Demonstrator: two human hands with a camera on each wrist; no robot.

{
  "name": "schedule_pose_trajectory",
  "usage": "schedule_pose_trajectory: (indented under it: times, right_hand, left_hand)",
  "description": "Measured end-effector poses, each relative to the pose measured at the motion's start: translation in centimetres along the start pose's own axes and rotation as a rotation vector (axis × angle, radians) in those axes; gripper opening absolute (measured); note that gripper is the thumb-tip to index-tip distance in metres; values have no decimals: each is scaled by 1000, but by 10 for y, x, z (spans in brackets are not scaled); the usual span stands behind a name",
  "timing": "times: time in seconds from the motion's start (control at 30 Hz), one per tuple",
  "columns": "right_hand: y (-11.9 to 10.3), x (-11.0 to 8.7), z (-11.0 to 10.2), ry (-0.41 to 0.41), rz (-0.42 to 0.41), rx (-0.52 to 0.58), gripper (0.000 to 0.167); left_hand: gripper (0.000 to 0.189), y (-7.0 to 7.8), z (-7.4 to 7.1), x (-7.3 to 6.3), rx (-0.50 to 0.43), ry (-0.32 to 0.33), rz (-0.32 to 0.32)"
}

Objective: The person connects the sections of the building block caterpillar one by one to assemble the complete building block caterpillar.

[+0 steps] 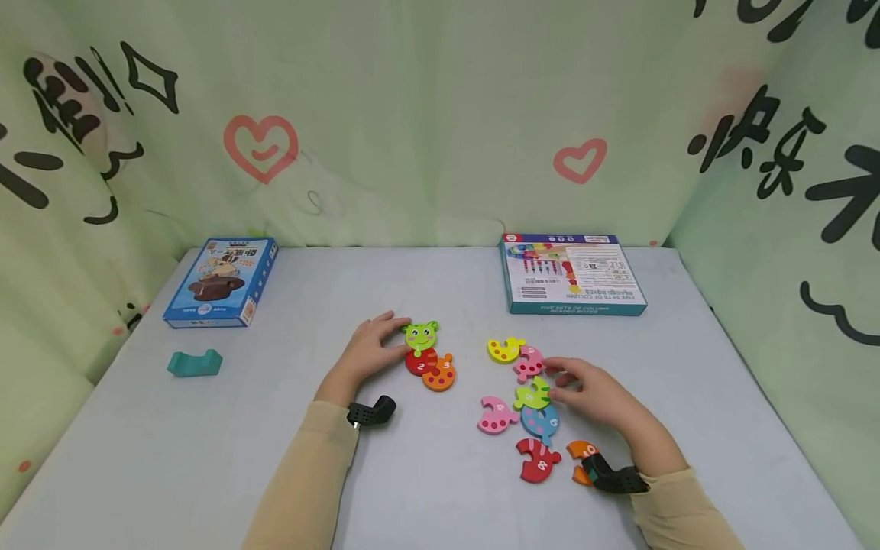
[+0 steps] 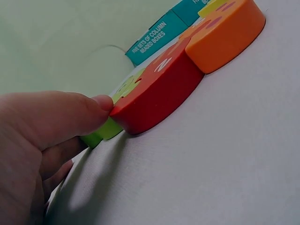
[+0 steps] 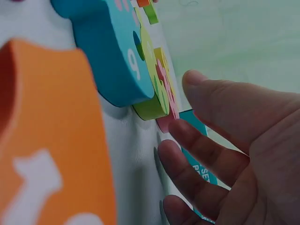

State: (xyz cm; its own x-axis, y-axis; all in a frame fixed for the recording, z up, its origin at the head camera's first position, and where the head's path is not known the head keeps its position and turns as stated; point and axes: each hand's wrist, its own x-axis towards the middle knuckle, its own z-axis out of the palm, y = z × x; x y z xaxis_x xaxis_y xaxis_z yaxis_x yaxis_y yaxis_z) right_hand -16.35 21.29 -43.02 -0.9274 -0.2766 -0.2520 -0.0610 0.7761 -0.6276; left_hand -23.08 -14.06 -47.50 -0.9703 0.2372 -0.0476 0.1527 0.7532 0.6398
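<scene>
My left hand (image 1: pixel 371 353) has its thumb and index finger at the left side of a green frog-head puzzle piece (image 1: pixel 421 336). The thumb tip lies where it meets a red puzzle piece (image 2: pixel 159 86) numbered 2. An orange spotted piece (image 1: pixel 440 374) joins that red one. On the right, my right hand (image 1: pixel 591 391) hovers with relaxed, parted fingers and holds nothing. Nearest to it are a pink spotted piece (image 1: pixel 528 363) and a green striped piece (image 1: pixel 532 394). The green one adjoins a blue piece (image 3: pixel 112 61).
A yellow piece (image 1: pixel 506 350), another pink piece (image 1: pixel 497 415), a red striped piece (image 1: pixel 538 461) and an orange piece (image 3: pixel 61 140) lie around the right group. Behind stand a blue box (image 1: pixel 223 283) and a white-and-teal box (image 1: pixel 572 275). A teal block (image 1: pixel 195 363) is at left.
</scene>
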Motion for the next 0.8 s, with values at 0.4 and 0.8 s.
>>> schedule_pose_trajectory:
  times: [0.4,0.8]
  right_hand:
    - [-1,-1,2,-44,2,3,47]
    - [-3,-7,3,-46,-11,11,45]
  left_hand:
    - [51,0,0,2,10,0,9]
    - [51,1,0,1,7,-2,13]
